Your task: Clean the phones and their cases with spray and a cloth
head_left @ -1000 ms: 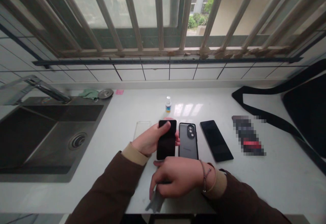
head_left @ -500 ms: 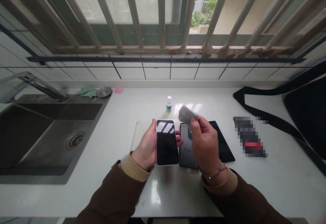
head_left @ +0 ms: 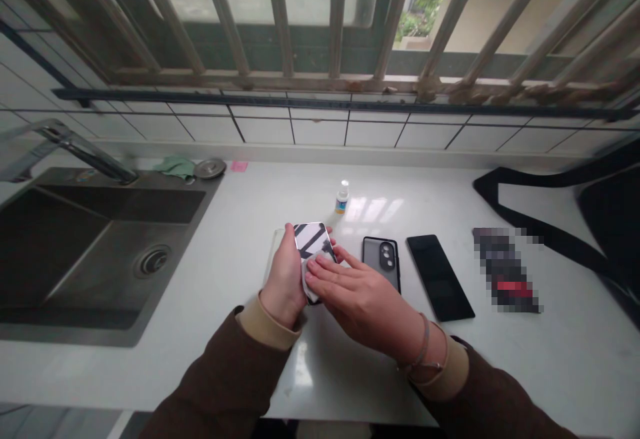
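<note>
My left hand (head_left: 283, 272) is wrapped round a smartphone (head_left: 314, 236), its dark glossy screen facing up and reflecting the window bars. Over the phone's lower part lies my right hand (head_left: 363, 296), fingers together, pressing a whitish cloth or wipe (head_left: 309, 286) against the screen. Much of the cloth and the phone's lower half are hidden under the fingers. To the right of my hands a black-rimmed phone case (head_left: 373, 259) with camera cutouts rests on the counter. Beside it lies a second dark phone (head_left: 440, 276). A clear flat case or sheet (head_left: 273, 256) is partly hidden behind my left hand.
A small white bottle (head_left: 342, 198) stands beyond my hands on the white counter (head_left: 200, 359). At left are the sink (head_left: 115, 259) and faucet (head_left: 90, 152), with a green cloth (head_left: 176, 167) behind. At right are a blurred-out item (head_left: 505, 269) and a black strap (head_left: 540, 226).
My right hand has come left and down onto the phone, bringing the cloth against its screen. The phone is tilted differently, and the case and second phone are more exposed. The view has shifted slightly.
</note>
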`<state>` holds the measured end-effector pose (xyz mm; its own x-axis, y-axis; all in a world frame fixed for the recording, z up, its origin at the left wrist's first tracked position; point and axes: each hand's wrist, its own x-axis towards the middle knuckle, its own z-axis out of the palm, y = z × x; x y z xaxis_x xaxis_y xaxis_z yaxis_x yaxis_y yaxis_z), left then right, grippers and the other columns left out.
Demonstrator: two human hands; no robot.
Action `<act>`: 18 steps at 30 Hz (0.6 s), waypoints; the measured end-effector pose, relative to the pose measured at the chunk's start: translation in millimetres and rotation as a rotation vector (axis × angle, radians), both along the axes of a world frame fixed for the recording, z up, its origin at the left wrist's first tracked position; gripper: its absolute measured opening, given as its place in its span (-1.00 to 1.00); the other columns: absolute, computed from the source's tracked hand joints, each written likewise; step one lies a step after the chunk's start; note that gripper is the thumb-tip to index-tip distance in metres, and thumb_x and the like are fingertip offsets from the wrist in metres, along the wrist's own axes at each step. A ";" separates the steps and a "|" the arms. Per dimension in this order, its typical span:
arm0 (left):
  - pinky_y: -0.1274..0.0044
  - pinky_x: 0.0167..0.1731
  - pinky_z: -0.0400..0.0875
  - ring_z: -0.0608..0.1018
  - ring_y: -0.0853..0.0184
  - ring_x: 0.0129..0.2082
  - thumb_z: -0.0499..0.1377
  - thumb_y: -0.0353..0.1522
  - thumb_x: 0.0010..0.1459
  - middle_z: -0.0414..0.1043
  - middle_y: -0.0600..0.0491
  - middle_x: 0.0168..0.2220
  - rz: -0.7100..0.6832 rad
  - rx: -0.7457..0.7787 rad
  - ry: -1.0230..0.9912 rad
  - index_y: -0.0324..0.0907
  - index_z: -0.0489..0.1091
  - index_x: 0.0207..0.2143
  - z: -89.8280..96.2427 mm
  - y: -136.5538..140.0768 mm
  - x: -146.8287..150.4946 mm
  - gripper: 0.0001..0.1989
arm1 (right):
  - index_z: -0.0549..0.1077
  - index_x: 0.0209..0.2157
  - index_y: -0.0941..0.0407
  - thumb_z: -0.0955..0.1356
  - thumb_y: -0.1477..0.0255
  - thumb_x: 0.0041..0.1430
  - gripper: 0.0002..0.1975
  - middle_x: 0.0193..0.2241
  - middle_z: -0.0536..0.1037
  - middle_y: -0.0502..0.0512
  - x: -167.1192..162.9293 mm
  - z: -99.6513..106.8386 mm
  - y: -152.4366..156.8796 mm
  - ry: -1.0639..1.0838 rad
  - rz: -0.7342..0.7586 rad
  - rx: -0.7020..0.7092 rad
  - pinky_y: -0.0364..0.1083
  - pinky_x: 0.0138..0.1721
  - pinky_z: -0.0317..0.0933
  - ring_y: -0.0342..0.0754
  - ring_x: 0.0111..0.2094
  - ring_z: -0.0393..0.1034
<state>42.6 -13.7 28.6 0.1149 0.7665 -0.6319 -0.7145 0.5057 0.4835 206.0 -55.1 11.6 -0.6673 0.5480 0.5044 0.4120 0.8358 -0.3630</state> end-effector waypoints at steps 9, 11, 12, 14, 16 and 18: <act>0.41 -0.27 0.69 0.74 0.18 -0.38 -0.07 0.04 0.55 0.68 -0.19 -0.36 -0.081 -0.047 -0.033 -0.32 0.60 -0.03 3.1 -6.6 7.4 -0.34 | 0.54 0.27 0.21 0.29 0.62 0.47 -0.58 0.29 0.59 0.24 0.3 -1.6 -0.3 -0.013 -0.082 0.034 0.22 0.53 0.13 0.08 0.37 0.45; 0.36 -0.06 0.69 0.78 0.13 -0.20 -0.07 0.01 0.57 0.71 -0.25 -0.23 -0.130 -0.019 -0.089 -0.34 0.58 0.06 3.7 -11.1 13.5 -0.35 | 0.54 0.26 0.24 0.27 0.64 0.49 -0.58 0.30 0.57 0.27 1.2 -2.1 1.5 -0.016 -0.143 0.051 0.22 0.52 0.15 0.09 0.38 0.43; 0.32 0.07 0.65 0.77 0.10 -0.09 -0.08 0.00 0.57 0.72 -0.27 -0.15 -0.153 -0.002 -0.116 -0.34 0.57 0.11 2.9 -13.3 16.4 -0.34 | 0.54 0.27 0.26 0.26 0.65 0.49 -0.57 0.30 0.56 0.29 1.7 -2.5 2.6 -0.016 -0.173 0.059 0.21 0.52 0.15 0.09 0.39 0.43; 0.29 0.26 0.52 0.72 0.09 0.10 -0.09 0.00 0.58 0.71 -0.29 -0.01 -0.185 0.046 -0.145 -0.32 0.55 0.19 -1.3 -17.4 21.4 -0.35 | 0.52 0.29 0.30 0.24 0.68 0.48 -0.55 0.31 0.55 0.34 2.6 -4.2 4.9 -0.016 -0.241 0.062 0.22 0.51 0.18 0.11 0.38 0.44; 0.29 0.37 0.40 0.65 0.11 0.22 -0.05 -0.01 0.58 0.68 -0.26 0.08 -0.205 0.109 -0.140 -0.27 0.54 0.23 -8.5 -20.8 25.3 -0.39 | 0.50 0.31 0.30 0.24 0.70 0.46 -0.52 0.31 0.55 0.36 3.2 -7.0 6.9 -0.010 -0.320 0.049 0.24 0.49 0.21 0.13 0.37 0.45; 0.32 0.42 0.33 0.61 0.13 0.28 0.01 -0.02 0.56 0.67 -0.23 0.13 -0.209 0.158 -0.113 -0.24 0.54 0.24 -16.1 -22.6 27.7 -0.43 | 0.49 0.33 0.28 0.24 0.70 0.45 -0.50 0.31 0.54 0.37 3.5 -10.1 8.0 -0.007 -0.384 0.037 0.26 0.48 0.24 0.14 0.36 0.46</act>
<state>70.3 -36.3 12.6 0.3441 0.8065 -0.4807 -0.6563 0.5727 0.4911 209.4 -47.1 1.5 -0.4204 0.7404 0.5244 0.7000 0.6324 -0.3317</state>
